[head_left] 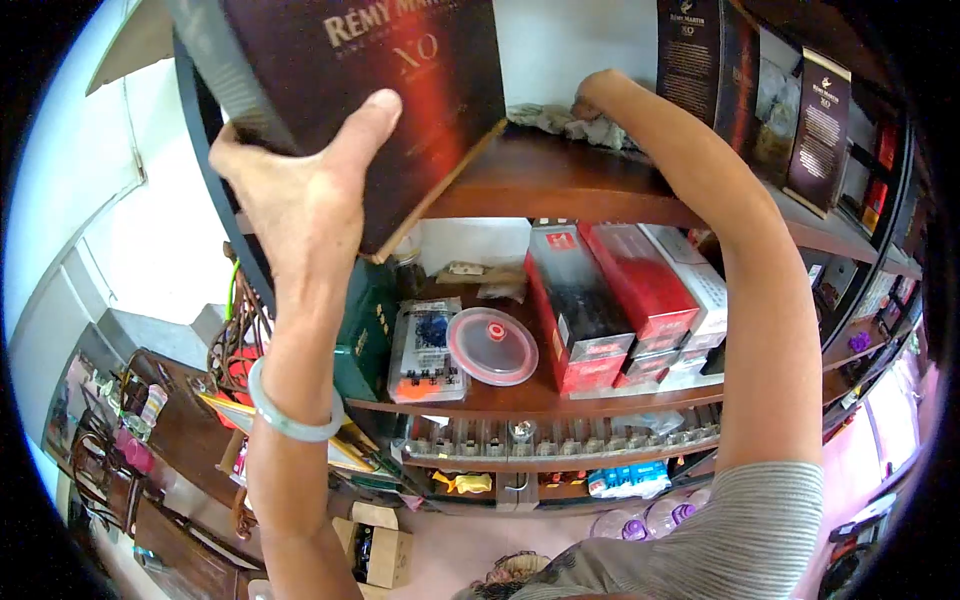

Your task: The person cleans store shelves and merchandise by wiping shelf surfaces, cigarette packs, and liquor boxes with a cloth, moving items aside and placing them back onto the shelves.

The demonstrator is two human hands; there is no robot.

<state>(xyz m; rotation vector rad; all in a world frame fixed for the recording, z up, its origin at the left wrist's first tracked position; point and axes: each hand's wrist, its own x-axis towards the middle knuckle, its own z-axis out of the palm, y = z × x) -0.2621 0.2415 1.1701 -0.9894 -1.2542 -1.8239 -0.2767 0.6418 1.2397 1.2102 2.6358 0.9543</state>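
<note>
My left hand (310, 190) grips a large dark Rémy Martin XO box (430, 110), its thumb across the front face. The box is tilted at the left end of the upper wooden shelf (560, 180). Further right, my right hand (600, 100) is closed on a crumpled greyish cloth (570, 125) that lies on that shelf; its fingers are partly hidden. More dark boxes (690, 60) stand upright to the right of my right forearm.
Below, a shelf holds red and black cartons (580, 290), a round clear lid (493, 346) and a green box (368, 330). An open cardboard box (385, 550) is on the floor. Wooden furniture (190, 440) stands at the left.
</note>
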